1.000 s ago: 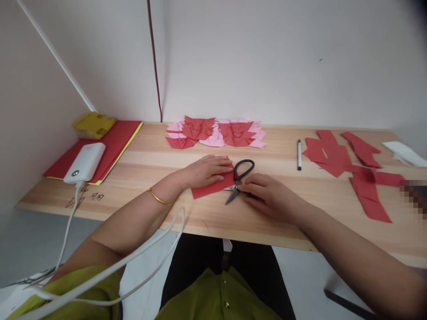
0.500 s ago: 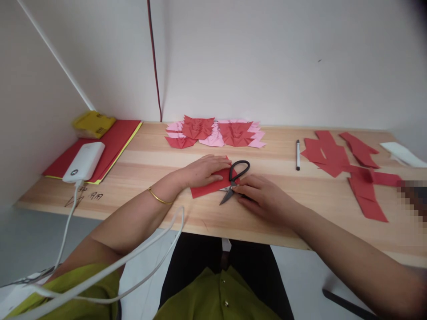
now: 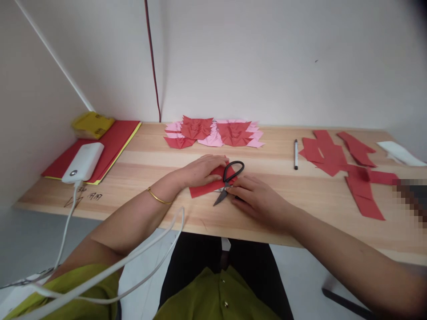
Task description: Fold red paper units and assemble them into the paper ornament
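Observation:
A red paper sheet (image 3: 203,189) lies on the wooden table (image 3: 150,164) in front of me. My left hand (image 3: 200,171) rests flat on the sheet with its fingers stretched out, pressing it down. Black-handled scissors (image 3: 227,178) lie across the sheet's right edge, blades pointing towards me. My right hand (image 3: 256,200) has its fingertips closed on the scissors near the pivot. A thin gold bangle sits on my left wrist.
A pile of folded red and pink paper pieces (image 3: 213,132) lies near the wall. A pen (image 3: 295,154) and red paper strips (image 3: 336,155) lie to the right, with white paper (image 3: 398,153) beyond. At far left are red sheets (image 3: 116,138), a white power bank (image 3: 83,162) with cable, and a yellow object (image 3: 91,124).
My right hand has slid the scissors a little to the left, further over the red sheet. My left hand has stayed flat on the sheet.

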`<state>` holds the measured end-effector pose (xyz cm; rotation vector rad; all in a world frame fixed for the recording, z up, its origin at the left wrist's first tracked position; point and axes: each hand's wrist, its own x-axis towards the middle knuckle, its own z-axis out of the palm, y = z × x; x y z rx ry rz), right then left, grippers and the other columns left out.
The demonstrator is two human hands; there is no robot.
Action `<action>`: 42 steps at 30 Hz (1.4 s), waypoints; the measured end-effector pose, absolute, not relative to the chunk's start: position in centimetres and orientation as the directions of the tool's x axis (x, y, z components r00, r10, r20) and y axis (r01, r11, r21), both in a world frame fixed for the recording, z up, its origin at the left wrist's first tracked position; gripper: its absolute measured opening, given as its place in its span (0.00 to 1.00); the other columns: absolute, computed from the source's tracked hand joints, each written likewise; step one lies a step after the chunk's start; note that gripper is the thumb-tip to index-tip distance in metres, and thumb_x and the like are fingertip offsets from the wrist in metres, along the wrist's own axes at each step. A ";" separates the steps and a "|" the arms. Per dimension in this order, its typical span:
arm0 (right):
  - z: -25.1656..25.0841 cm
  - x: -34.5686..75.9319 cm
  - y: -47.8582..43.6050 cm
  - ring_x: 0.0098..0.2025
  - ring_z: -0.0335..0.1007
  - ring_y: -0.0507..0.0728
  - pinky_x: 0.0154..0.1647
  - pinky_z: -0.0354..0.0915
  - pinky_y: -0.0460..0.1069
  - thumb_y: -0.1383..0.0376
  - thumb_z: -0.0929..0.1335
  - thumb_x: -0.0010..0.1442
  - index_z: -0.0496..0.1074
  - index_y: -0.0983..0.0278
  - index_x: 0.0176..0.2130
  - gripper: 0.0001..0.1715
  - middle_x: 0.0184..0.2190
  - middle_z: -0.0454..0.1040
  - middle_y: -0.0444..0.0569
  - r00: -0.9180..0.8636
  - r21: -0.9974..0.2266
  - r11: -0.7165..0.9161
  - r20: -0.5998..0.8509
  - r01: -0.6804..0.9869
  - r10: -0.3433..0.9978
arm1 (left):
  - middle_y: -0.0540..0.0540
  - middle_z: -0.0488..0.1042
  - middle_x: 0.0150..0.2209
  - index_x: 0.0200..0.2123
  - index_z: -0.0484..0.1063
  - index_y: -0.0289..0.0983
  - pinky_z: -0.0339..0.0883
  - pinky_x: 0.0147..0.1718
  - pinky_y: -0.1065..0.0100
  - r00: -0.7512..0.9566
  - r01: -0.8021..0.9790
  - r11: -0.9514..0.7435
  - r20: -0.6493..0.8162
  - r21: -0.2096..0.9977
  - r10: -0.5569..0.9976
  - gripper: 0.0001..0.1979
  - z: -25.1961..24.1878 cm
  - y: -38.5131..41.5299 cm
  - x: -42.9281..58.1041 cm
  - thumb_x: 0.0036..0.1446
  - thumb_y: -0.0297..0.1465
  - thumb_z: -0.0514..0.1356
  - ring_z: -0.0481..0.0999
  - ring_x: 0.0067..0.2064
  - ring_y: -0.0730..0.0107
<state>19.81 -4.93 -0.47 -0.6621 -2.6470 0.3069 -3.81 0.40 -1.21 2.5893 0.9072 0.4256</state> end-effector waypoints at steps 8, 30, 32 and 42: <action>-0.5 20.0 -5.2 0.44 0.67 0.59 0.45 0.67 0.57 0.67 0.62 0.62 0.71 0.64 0.46 0.14 0.41 0.72 0.55 -0.809 -0.315 0.863 0.326 0.395 0.490 | 0.35 0.61 0.59 0.53 0.62 0.35 0.55 0.58 0.52 0.689 0.565 -0.676 0.181 0.474 0.702 0.23 -1.7 0.3 -4.0 0.55 0.36 0.58 0.60 0.61 0.54; -1.1 19.3 -4.6 0.45 0.66 0.59 0.48 0.66 0.57 0.65 0.63 0.61 0.71 0.64 0.46 0.14 0.40 0.72 0.54 -0.827 -0.295 0.885 0.339 0.360 0.449 | 0.48 0.68 0.34 0.34 0.71 0.34 0.58 0.32 0.72 0.710 0.641 -0.524 -0.174 0.561 0.682 0.10 2.1 0.2 -6.4 0.46 0.30 0.63 0.66 0.33 0.73; -1.1 19.1 -4.6 0.44 0.66 0.59 0.48 0.66 0.57 0.66 0.63 0.61 0.72 0.65 0.45 0.13 0.39 0.72 0.54 -0.828 -0.278 0.893 0.352 0.353 0.437 | 0.49 0.68 0.34 0.33 0.70 0.34 0.58 0.31 0.73 0.710 0.642 -0.527 -0.173 0.556 0.683 0.10 2.0 0.3 -6.5 0.46 0.30 0.63 0.65 0.33 0.73; -1.6 19.6 -5.0 0.42 0.68 0.58 0.44 0.69 0.56 0.66 0.63 0.61 0.71 0.63 0.46 0.14 0.38 0.73 0.54 -0.825 -0.291 0.893 0.361 0.344 0.436 | 0.49 0.68 0.34 0.34 0.71 0.35 0.59 0.33 0.73 0.700 0.650 -0.510 -0.183 0.563 0.691 0.11 1.9 0.4 -6.5 0.44 0.29 0.64 0.67 0.34 0.73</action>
